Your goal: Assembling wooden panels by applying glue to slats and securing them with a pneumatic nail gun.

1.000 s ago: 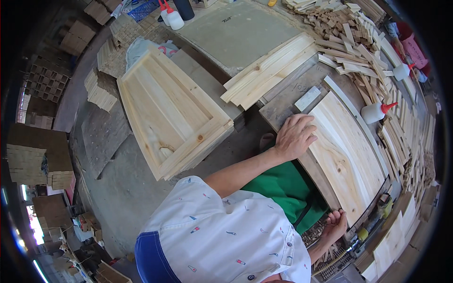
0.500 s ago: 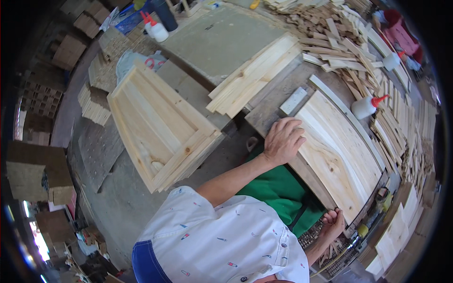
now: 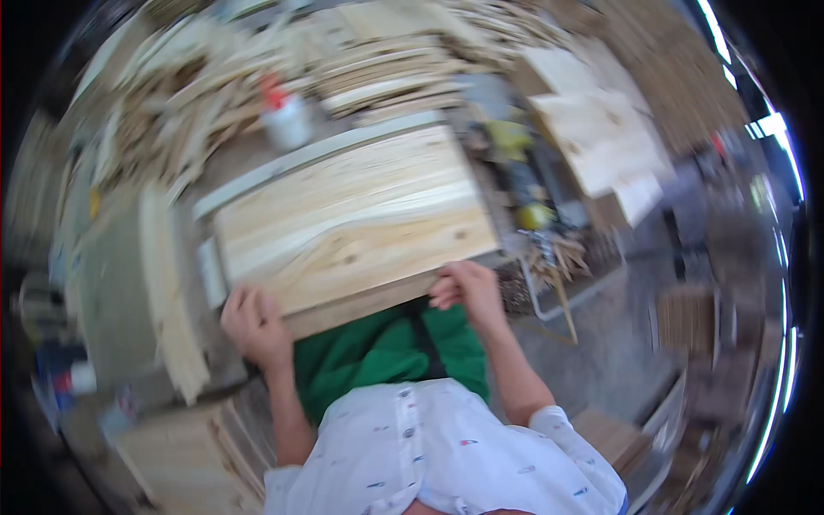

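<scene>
A pale wooden panel (image 3: 352, 219) with wavy grain and knots lies flat on the workbench in front of me. My left hand (image 3: 257, 330) is at its near left corner, blurred, with the fingers bent toward the edge. At the near right corner is my right hand (image 3: 468, 296), its fingers curled and closed by the panel's edge. Whatever those fingers hold, if anything, is hidden. Along the panel's far side runs a pale straight strip (image 3: 309, 159). A short pale block (image 3: 211, 273) lies against the left side.
A white glue bottle with a red cap (image 3: 287, 120) stands beyond the strip. Loose wooden slats (image 3: 386, 77) are heaped behind it. A yellow-and-dark power tool (image 3: 519, 172) lies to the right. Planks (image 3: 167, 292) are stacked at left, and a framed panel stack (image 3: 184, 455) sits lower left.
My view has swung to the right, so the panel now lies straight ahead. My left hand has shifted to the panel's near left corner; my right hand stays by the near right corner.
</scene>
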`<action>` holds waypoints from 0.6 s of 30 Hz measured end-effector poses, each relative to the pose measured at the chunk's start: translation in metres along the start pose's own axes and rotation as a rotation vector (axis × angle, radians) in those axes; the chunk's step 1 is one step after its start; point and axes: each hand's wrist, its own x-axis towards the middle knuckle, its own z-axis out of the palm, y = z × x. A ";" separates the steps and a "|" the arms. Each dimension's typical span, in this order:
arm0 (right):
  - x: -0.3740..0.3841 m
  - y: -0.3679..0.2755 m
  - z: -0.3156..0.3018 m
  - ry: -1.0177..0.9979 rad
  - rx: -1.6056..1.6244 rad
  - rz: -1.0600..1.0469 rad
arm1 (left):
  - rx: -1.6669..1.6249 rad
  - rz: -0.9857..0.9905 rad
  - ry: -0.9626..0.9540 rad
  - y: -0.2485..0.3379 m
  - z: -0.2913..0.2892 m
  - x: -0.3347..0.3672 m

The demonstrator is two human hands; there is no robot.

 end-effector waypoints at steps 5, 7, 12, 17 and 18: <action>-0.003 -0.008 0.000 0.023 0.079 0.059 | -0.040 0.000 -0.124 0.008 -0.012 -0.002; -0.001 -0.010 -0.001 0.010 0.069 0.113 | -0.040 0.030 -0.168 0.007 -0.013 -0.001; 0.000 -0.015 -0.002 0.008 0.106 0.196 | 0.010 0.035 -0.181 0.010 -0.013 -0.002; 0.003 -0.013 -0.007 -0.047 0.120 0.255 | 0.081 0.053 -0.186 0.008 -0.009 -0.001; 0.004 -0.011 -0.008 -0.067 0.141 0.276 | 0.093 0.075 -0.199 0.006 -0.009 -0.001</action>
